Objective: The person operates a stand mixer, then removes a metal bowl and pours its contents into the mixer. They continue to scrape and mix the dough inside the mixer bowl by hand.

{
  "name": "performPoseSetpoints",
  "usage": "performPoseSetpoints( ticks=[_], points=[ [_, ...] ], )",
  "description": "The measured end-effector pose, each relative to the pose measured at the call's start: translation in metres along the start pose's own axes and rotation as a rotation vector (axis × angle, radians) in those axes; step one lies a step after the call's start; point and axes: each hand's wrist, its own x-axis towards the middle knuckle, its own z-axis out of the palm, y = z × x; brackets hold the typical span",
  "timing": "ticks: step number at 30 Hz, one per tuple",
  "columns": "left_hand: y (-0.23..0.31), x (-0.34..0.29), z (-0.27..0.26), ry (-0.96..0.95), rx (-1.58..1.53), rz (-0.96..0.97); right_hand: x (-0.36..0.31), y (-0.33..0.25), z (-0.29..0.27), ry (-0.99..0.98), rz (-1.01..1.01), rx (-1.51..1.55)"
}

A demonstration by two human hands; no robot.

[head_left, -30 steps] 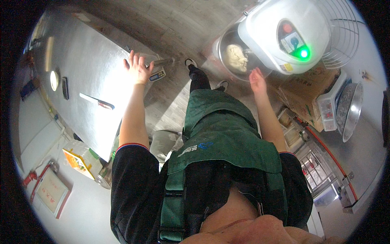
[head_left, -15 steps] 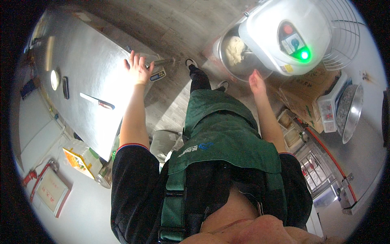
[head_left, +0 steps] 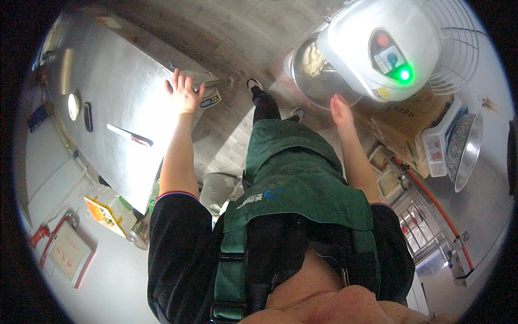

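The right hand (head_left: 341, 110) is nearer the dough (head_left: 313, 60), a pale lump in the metal mixing bowl (head_left: 326, 89) under the white mixer (head_left: 380, 48). The dough lies far and to the left of the fingertips, its visible length running roughly far to near, against the bowl's far left side. Those fingers are straight and together, with nothing seen in them; they overlap the bowl's near rim, but I cannot tell whether they touch. The left hand (head_left: 184, 94), fingers spread and empty, is well apart at the right edge of the metal table (head_left: 108, 70), where a knife (head_left: 129, 135) lies. Farther right, a metal basin (head_left: 470, 151) leans on edge, its contents unclear.
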Motion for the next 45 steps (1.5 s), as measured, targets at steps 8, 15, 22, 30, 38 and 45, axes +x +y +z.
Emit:
performPoseSetpoints(
  ticks=[8, 15, 22, 30, 38, 45],
  points=[
    [0.000, 0.000, 0.000, 0.001, -0.003, -0.003, 0.002, 0.000, 0.000, 0.062, 0.005, 0.001],
    [0.000, 0.000, -0.001, -0.009, 0.002, 0.001, 0.001, 0.002, 0.001, 0.093, -0.008, -0.006],
    [0.003, 0.002, -0.004, -0.038, 0.044, -0.023, 0.007, 0.004, -0.008, 0.079, 0.021, 0.008],
    [0.002, 0.002, -0.004, -0.030, 0.041, -0.016, 0.008, 0.006, -0.018, 0.050, 0.021, 0.051],
    [0.001, 0.000, -0.003, -0.036, 0.054, -0.005, 0.008, 0.009, -0.018, 0.094, 0.014, 0.047],
    [0.001, 0.001, -0.001, -0.026, -0.002, -0.002, 0.007, 0.009, -0.018, 0.070, -0.043, 0.066]
  ],
)
